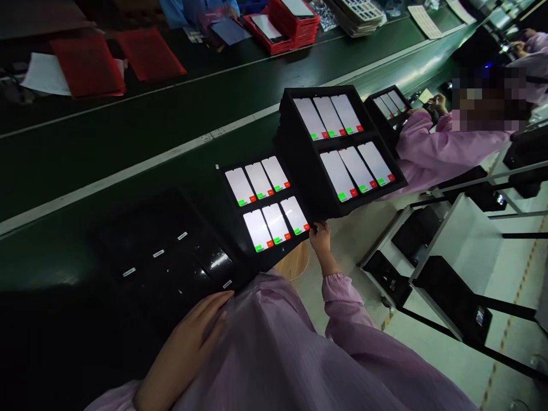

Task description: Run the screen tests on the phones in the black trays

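Observation:
My right hand (321, 238) is at the near right corner of a low black tray (234, 228), its fingers closed at the edge. Several lit phone screens (258, 181) lie in this tray in two rows, white with green and red patches at one end. My left hand (194, 334) rests with its fingers stretched out by the front edge of a dark tray (166, 285). That one holds dark, glossy panels with small white labels. To the right stands a stack of black trays (299, 154), with more lit phones (340, 171) in the top one.
A co-worker in a pink sleeve (432, 145) sits to the right by another tray of phones (389, 105). Across the green bench (141, 154) lie red sleeves (148, 54) and red trays (295, 34). A wooden stool (295, 264) and a cart (464, 245) stand below on the right.

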Action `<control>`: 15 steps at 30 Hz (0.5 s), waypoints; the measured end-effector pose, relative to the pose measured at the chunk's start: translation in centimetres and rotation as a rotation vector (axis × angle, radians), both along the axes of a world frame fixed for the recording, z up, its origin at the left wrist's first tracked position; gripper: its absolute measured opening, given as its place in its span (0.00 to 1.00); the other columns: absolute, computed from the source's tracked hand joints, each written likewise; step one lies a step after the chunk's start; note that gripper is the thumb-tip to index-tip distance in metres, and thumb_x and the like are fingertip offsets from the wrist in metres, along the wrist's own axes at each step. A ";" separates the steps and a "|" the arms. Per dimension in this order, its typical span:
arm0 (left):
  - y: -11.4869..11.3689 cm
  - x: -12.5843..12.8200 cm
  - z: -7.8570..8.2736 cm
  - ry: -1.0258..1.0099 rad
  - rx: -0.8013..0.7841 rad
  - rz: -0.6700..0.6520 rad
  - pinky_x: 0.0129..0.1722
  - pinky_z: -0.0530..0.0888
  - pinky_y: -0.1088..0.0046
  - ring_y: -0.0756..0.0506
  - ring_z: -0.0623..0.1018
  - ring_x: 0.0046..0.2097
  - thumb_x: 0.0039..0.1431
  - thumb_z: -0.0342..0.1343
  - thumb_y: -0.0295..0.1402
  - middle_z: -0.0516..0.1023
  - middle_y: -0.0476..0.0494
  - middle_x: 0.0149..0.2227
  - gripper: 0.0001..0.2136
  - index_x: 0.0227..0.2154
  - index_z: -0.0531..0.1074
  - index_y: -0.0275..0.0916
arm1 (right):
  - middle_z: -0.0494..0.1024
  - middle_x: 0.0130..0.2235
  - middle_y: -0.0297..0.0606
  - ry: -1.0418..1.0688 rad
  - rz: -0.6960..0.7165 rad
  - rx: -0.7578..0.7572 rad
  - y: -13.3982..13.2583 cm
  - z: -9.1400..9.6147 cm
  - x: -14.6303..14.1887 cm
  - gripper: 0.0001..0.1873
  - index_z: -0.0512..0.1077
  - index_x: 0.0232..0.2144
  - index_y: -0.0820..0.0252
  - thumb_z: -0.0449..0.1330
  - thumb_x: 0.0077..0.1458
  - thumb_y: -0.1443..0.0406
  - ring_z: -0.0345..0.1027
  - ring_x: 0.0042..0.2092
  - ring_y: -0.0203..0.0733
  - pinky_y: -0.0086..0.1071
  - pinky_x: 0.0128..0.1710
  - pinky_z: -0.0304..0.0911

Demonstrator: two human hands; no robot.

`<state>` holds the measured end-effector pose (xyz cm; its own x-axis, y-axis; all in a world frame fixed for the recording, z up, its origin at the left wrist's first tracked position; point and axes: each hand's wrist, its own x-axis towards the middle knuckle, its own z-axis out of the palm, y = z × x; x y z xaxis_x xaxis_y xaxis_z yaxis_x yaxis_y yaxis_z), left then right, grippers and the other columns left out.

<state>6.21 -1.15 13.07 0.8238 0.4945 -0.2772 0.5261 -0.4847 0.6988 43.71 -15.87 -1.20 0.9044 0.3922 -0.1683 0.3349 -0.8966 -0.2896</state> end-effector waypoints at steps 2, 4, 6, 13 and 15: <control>-0.1 0.1 0.0 0.012 0.004 -0.006 0.59 0.79 0.59 0.41 0.82 0.57 0.72 0.44 0.44 0.82 0.45 0.56 0.21 0.58 0.78 0.50 | 0.74 0.58 0.62 0.028 -0.013 -0.006 -0.3 -0.4 -0.4 0.26 0.73 0.57 0.72 0.61 0.58 0.65 0.69 0.60 0.59 0.48 0.62 0.63; -0.1 0.3 0.0 0.008 0.012 -0.036 0.58 0.79 0.60 0.42 0.82 0.57 0.72 0.43 0.43 0.82 0.45 0.56 0.21 0.58 0.77 0.50 | 0.73 0.59 0.63 0.054 -0.025 -0.015 -0.2 -0.8 -0.9 0.34 0.68 0.61 0.73 0.65 0.55 0.60 0.68 0.60 0.62 0.50 0.62 0.63; -0.1 0.6 0.1 -0.009 0.021 -0.061 0.58 0.80 0.61 0.42 0.82 0.57 0.73 0.43 0.43 0.82 0.45 0.56 0.21 0.58 0.77 0.50 | 0.70 0.62 0.64 0.070 -0.030 -0.022 0.0 -1.2 -1.4 0.41 0.64 0.64 0.70 0.67 0.53 0.56 0.64 0.64 0.65 0.54 0.63 0.61; 0.0 0.5 0.5 -0.009 0.045 -0.060 0.56 0.80 0.63 0.43 0.83 0.55 0.72 0.44 0.43 0.83 0.44 0.55 0.21 0.58 0.77 0.48 | 0.63 0.68 0.68 0.124 -0.031 -0.073 2.1 -1.3 -1.6 0.51 0.55 0.69 0.73 0.68 0.52 0.51 0.56 0.69 0.70 0.57 0.64 0.59; 0.0 0.7 0.7 -0.011 0.040 -0.054 0.56 0.80 0.64 0.43 0.82 0.55 0.72 0.44 0.42 0.83 0.45 0.55 0.21 0.57 0.78 0.48 | 0.61 0.69 0.68 0.121 -0.015 -0.089 3.0 -1.1 -1.2 0.52 0.55 0.69 0.73 0.67 0.54 0.49 0.51 0.71 0.71 0.59 0.66 0.55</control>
